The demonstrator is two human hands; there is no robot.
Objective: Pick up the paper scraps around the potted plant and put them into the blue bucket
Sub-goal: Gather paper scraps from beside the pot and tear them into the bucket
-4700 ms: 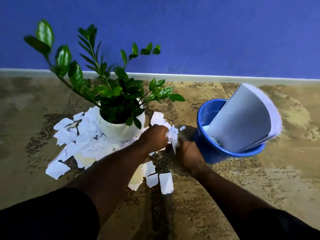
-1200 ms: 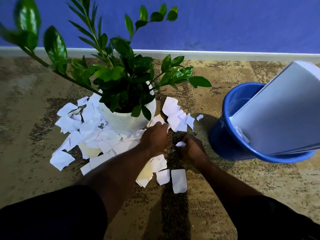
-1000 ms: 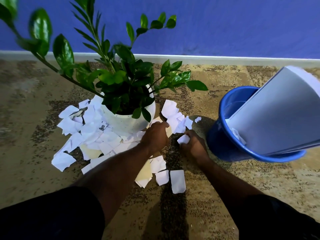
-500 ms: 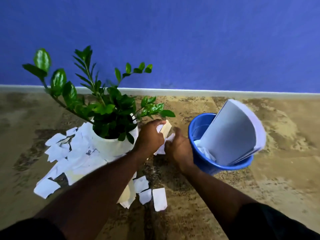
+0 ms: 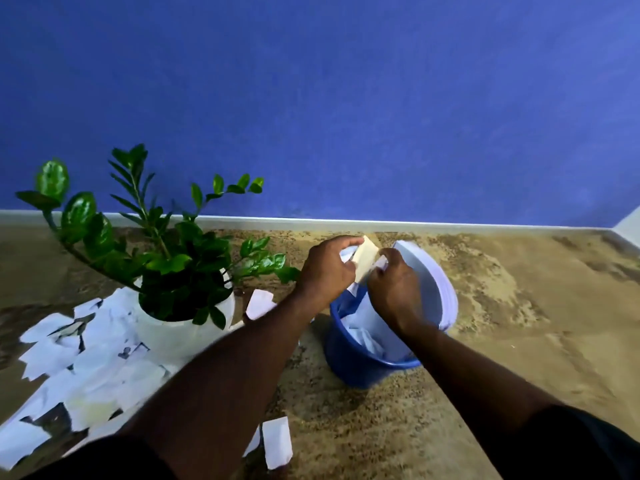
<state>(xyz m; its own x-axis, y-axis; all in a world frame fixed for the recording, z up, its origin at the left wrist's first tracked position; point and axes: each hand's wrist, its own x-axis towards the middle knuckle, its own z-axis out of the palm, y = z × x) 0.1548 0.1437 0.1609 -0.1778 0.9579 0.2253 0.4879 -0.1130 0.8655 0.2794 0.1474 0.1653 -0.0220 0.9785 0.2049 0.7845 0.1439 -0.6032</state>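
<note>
view: head
hands: 2, just beside each other
left hand (image 5: 325,268): pinches 1 cream scrap (image 5: 365,259)
right hand (image 5: 394,289): fingers curled round small white scraps (image 5: 381,263), count unclear
blue bucket (image 5: 349,362): 1, under both hands; holds 1 curled sheet stack (image 5: 429,282) plus loose paper
potted plant (image 5: 180,258): 1, left of left hand
floor scraps (image 5: 86,358): blurred heap left of left forearm, uncountable
wrist-side scrap (image 5: 259,303): 1
elbow-side scrap (image 5: 276,441): 1

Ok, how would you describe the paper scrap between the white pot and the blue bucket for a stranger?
Start at the blue wall, then drop to the potted plant on the brown floor. Right of its white pot, toward the blue bucket, lies one paper scrap. Unlike the heap left of the pot, it lies alone.
</note>
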